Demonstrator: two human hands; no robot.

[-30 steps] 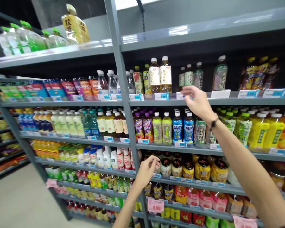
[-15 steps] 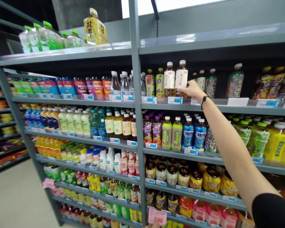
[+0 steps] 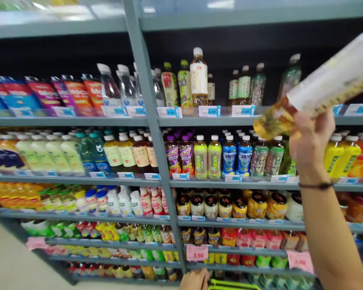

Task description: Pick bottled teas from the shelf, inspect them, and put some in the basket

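Observation:
My right hand is closed around a bottle of tea with a white label and amber liquid. The bottle is lifted off the shelf and tilted, its base pointing lower left and its top cut off by the frame edge. A matching tea bottle with a white cap stands upright on the upper shelf. At the bottom edge, my left hand is curled beside a lime-green handle and appears to grip it; the fingertips are hidden.
Shelves hold rows of drinks: green tea bottles, blue bottles, round jars and purple-capped bottles. A grey upright post divides the rack. Pink price tags stick out from the lower shelves.
My right hand has taken one of the two white-labelled tea bottles from the shelf and drawn it right and closer. The view has shifted right and down, showing my left hand and the green handle.

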